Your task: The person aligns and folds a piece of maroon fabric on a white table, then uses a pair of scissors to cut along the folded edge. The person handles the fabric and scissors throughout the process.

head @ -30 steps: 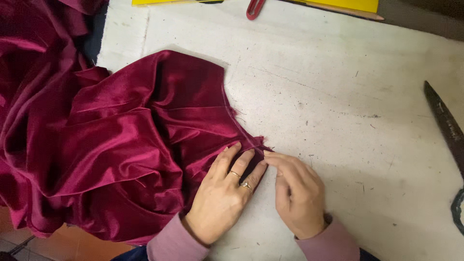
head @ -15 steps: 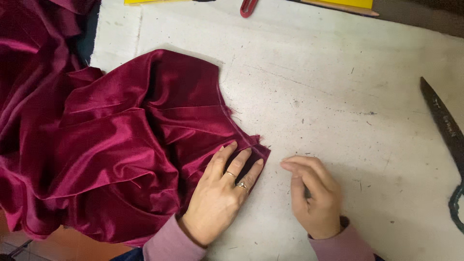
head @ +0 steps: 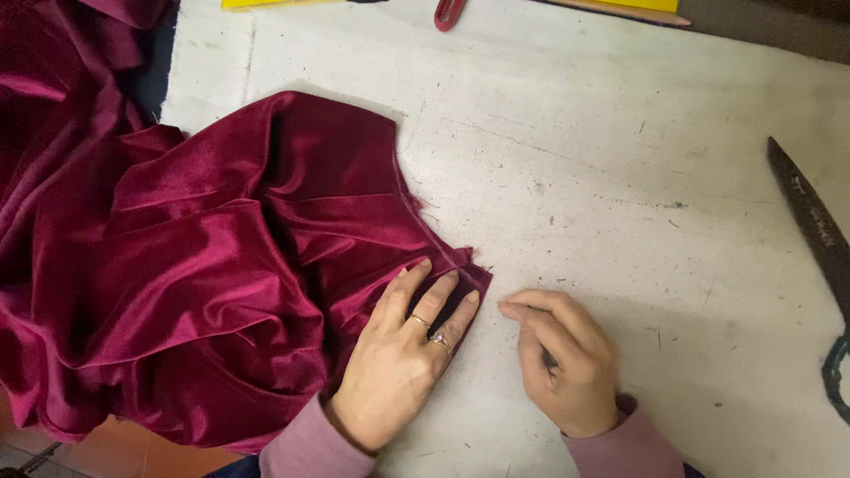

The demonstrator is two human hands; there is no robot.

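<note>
A large piece of crimson velvet fabric lies bunched in folds over the left half of a worn white table. My left hand rests flat on the fabric's lower right corner, fingers spread, with rings on two fingers. My right hand sits on the bare table just right of that corner, fingers curled, index finger pointing at the fabric's edge, a small gap between them. I cannot tell whether something thin is pinched in the curled fingers.
Large dark scissors lie at the table's right edge. At the far edge there is a red-handled tool, a yellow sheet and a pencil. Fabric hangs off the table's left side.
My right hand has pulled away from the fabric corner, moving right and slightly down onto the table. The left hand stays pressed on the velvet.
</note>
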